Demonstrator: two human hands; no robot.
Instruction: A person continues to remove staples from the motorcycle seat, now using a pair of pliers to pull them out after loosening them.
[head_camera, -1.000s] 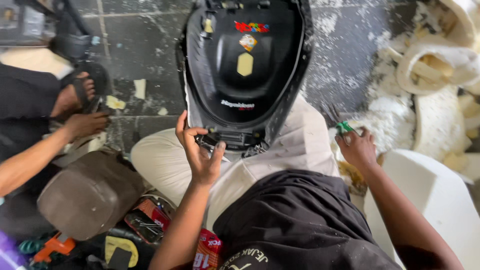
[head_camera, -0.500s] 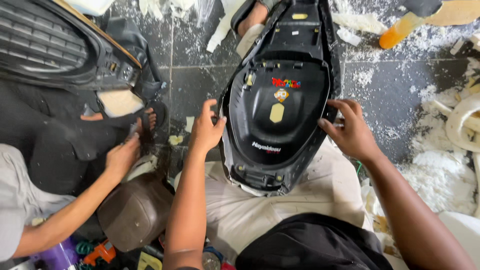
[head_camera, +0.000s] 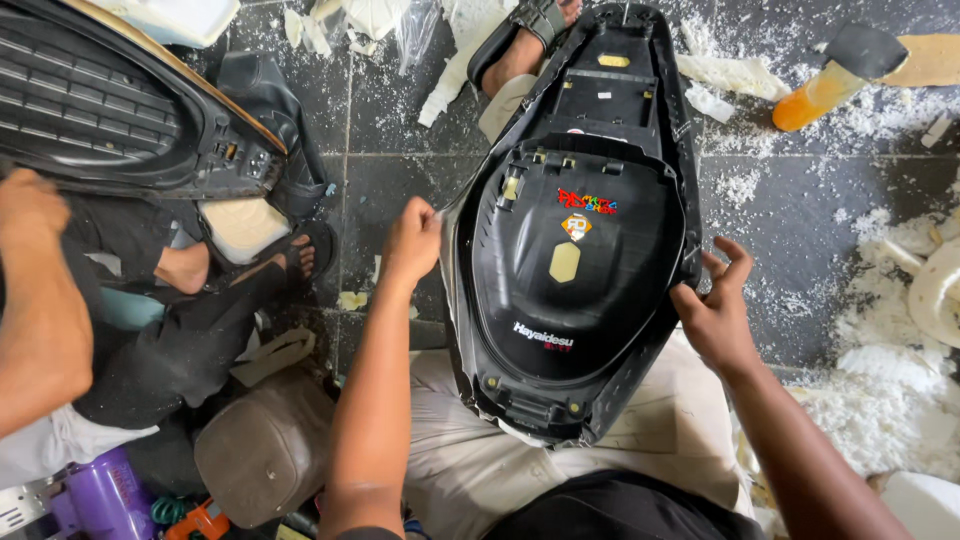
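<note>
**A:** Where is the seat base lying, and which way is it running?

**B:** The black plastic motorcycle seat base (head_camera: 575, 250) is lying underside up across the person's lap, over the pale trousers (head_camera: 650, 450). Its long axis is running away from the body: the broad, rounded end is resting on the thighs, and the narrow end is reaching out over the dark tiled floor (head_camera: 400, 180), toward a sandalled foot (head_camera: 530, 35) at the top edge of the view.

**A:** How are the hands sitting against it?

**B:** The base is lying between them. The left hand (head_camera: 413, 240) is pressing on the base's left rim about halfway along, knuckles up, fingers curled tight and seeming to pinch a thin edge of covering there. The right hand (head_camera: 715, 310) is touching the right rim a little nearer the body, thumb side against the plastic, fingers spread and loose, not closed around anything. Both are equally close; neither is reaching.

**A:** And the arms?

**B:** Both forearms are running forward from the bottom edge, the left nearly straight up the frame, the right slanting inward from the bottom right corner.

**A:** Anything nearby?

**B:** A second person's arm (head_camera: 40, 300) is showing at the left edge, beside another dark seat shell (head_camera: 100, 100). White foam crumbs (head_camera: 890, 400) are littering the floor on the right.
</note>
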